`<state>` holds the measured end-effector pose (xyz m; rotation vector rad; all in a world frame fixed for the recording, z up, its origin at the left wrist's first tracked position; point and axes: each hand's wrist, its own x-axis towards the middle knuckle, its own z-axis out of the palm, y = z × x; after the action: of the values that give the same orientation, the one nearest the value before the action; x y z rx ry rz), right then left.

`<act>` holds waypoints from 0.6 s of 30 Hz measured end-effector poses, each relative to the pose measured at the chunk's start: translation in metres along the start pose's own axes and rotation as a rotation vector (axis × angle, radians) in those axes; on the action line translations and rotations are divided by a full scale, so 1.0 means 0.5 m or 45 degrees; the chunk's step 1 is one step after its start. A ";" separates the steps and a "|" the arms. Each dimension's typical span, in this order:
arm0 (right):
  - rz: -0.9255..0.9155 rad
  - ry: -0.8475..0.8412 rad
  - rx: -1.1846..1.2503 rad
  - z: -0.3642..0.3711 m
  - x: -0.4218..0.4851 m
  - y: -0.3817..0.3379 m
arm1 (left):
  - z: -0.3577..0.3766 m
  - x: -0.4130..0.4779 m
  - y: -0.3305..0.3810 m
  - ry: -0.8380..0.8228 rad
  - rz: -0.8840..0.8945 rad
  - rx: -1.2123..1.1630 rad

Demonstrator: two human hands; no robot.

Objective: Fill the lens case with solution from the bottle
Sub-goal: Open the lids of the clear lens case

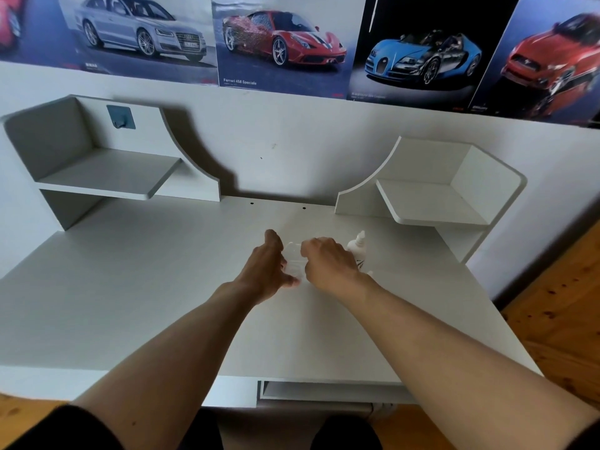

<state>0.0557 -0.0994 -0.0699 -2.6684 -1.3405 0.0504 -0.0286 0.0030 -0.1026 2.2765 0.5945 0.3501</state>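
1. The step in hand is judged to be the opening or readying of the lens case (293, 262), ahead of any pouring. The solution bottle (357, 250) is not held by either hand.
2. The lens case, clear and hard to make out, is found on the white bench (130, 287) near its middle, between the two hands. The bottle stands upright just to the right of the right hand, nozzle up. Whether it is capped cannot be told.
3. The left hand (267, 267) is set on edge beside the case, thumb at the far side and fingers at the near side, so that the case appears to be gripped and steadied.
4. The right hand (328, 264) is held knuckles up, its fingers curled down onto the right part of the case, seemingly pinching it. Whether a lid is being turned is hidden.
5. Both forearms are stretched forward and angled inward, meeting over the case.
6. The next move is judged to call for the wells being laid open. The right hand would then be freed for the bottle, and the case kept flat and steady by the left.
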 end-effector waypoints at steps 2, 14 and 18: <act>-0.022 -0.032 0.005 0.001 -0.007 0.000 | 0.004 -0.001 0.000 0.013 0.003 0.008; -0.056 -0.060 0.016 0.014 -0.028 0.000 | 0.012 0.004 -0.007 0.027 0.010 0.103; -0.063 -0.024 0.084 0.016 -0.026 0.000 | 0.011 0.003 -0.007 0.035 0.010 0.103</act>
<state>0.0471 -0.1086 -0.0785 -2.5854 -1.3849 0.1121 -0.0263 0.0024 -0.1088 2.3557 0.6243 0.3677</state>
